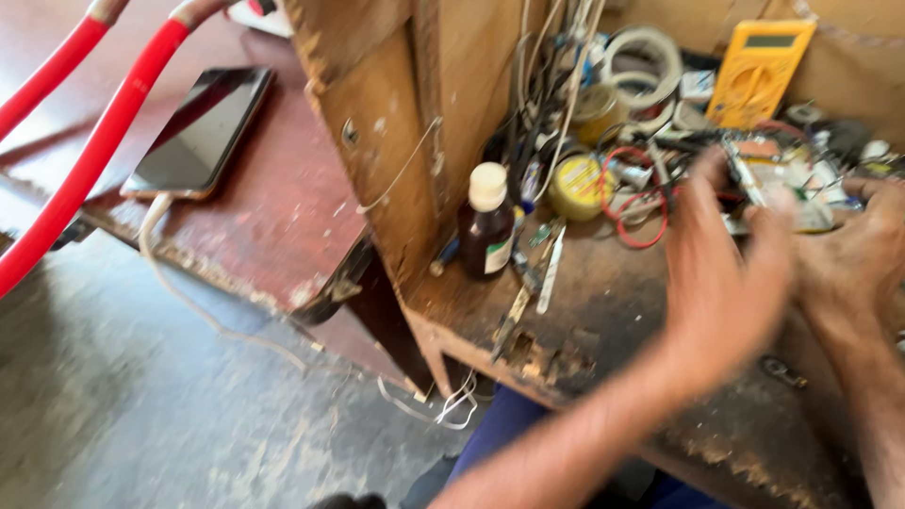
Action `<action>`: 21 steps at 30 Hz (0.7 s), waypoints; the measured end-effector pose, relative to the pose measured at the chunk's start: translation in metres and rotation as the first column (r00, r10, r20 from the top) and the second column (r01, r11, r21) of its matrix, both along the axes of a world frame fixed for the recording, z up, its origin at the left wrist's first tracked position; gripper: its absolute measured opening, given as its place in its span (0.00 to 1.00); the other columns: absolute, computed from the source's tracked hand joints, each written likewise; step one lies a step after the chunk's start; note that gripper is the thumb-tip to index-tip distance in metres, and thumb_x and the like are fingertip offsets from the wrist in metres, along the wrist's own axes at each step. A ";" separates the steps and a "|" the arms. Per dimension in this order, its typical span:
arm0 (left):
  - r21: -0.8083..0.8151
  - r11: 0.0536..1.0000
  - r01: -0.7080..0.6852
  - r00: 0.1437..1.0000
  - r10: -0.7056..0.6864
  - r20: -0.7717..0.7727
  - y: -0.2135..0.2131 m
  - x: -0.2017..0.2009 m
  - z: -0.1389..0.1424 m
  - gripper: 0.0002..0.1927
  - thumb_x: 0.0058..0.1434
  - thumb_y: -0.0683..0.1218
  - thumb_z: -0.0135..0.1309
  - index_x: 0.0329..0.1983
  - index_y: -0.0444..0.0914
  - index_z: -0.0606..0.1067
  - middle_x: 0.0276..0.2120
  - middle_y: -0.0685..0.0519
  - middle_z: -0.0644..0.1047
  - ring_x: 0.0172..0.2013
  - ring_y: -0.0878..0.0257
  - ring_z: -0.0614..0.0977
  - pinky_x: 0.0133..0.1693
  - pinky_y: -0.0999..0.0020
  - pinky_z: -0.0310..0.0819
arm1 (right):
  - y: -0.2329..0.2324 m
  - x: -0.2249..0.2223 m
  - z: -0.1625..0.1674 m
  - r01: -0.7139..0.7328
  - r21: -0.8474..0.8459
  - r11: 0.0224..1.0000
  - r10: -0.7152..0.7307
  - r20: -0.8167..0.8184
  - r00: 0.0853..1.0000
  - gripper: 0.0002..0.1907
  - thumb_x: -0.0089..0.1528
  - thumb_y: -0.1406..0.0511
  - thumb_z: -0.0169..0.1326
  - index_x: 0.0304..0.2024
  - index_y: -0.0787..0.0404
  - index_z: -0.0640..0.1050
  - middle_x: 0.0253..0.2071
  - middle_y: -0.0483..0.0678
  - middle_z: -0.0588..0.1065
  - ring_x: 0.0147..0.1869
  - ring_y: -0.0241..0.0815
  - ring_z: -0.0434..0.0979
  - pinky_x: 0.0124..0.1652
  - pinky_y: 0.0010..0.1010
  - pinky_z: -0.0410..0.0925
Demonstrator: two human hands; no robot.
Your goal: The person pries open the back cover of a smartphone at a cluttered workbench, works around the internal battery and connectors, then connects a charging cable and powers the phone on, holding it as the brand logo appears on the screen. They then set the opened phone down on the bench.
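Cluttered old wooden workbench [603, 311], scarred and chewed along the front edge, bare concrete floor below. Going left to right: two red tubes [90, 141] cross the corner, then a phone [203, 132] lies flat on a dark red side table with a white cable trailing off it. Past the wooden upright there's a small brown bottle [486, 226] with a cream cap standing upright, a yellow round tin [577, 187] behind it, a loop of red wire [636, 203], and a yellow multimeter [759, 71] leaning at the back.

The left hand [726, 273] is mid-air over the bench, fingers spread and holding nothing — it's badly blurred, so take that loosely. Just right of it and a bit further back sits the small circuit board [782, 179], its long side running roughly left-right in the parts pile. The right hand [863, 250] is nearer the board, resting by its right end — I can't tell whether it's actually pinching it or just touching. Both hands flank the board, left one slightly in front.
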State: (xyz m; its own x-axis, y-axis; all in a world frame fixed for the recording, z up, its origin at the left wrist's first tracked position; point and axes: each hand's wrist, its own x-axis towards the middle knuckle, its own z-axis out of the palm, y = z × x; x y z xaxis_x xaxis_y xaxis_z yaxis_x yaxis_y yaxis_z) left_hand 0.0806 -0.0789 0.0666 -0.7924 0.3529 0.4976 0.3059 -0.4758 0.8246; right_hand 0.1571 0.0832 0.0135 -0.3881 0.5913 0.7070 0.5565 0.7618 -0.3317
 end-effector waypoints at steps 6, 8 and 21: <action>-0.037 0.946 0.323 0.944 -0.318 0.090 -0.139 0.059 -0.006 0.19 0.78 0.43 0.49 0.67 0.28 0.65 0.56 0.37 0.78 0.59 0.49 0.82 0.65 0.56 0.76 | 0.011 -0.023 -0.010 -0.271 -0.282 0.920 0.227 -0.179 0.957 0.37 0.66 0.66 0.72 0.63 0.81 0.62 0.47 0.62 0.79 0.49 0.48 0.85 0.45 0.34 0.76; -0.054 0.891 0.451 0.878 -0.432 0.208 -0.158 0.058 -0.022 0.21 0.73 0.42 0.48 0.67 0.31 0.67 0.55 0.40 0.79 0.58 0.52 0.82 0.62 0.59 0.76 | 0.017 -0.026 -0.014 -0.305 -0.255 0.918 0.265 -0.177 0.948 0.36 0.68 0.68 0.71 0.64 0.82 0.61 0.47 0.64 0.78 0.49 0.48 0.85 0.45 0.32 0.77; -0.423 0.902 -0.084 0.780 0.324 0.536 -0.281 -0.016 -0.191 0.12 0.67 0.37 0.42 0.47 0.31 0.75 0.35 0.46 0.84 0.35 0.59 0.86 0.40 0.66 0.83 | 0.016 -0.032 -0.012 -0.200 -0.123 0.972 0.195 -0.045 0.980 0.32 0.66 0.64 0.73 0.56 0.78 0.66 0.45 0.64 0.78 0.46 0.49 0.83 0.44 0.38 0.75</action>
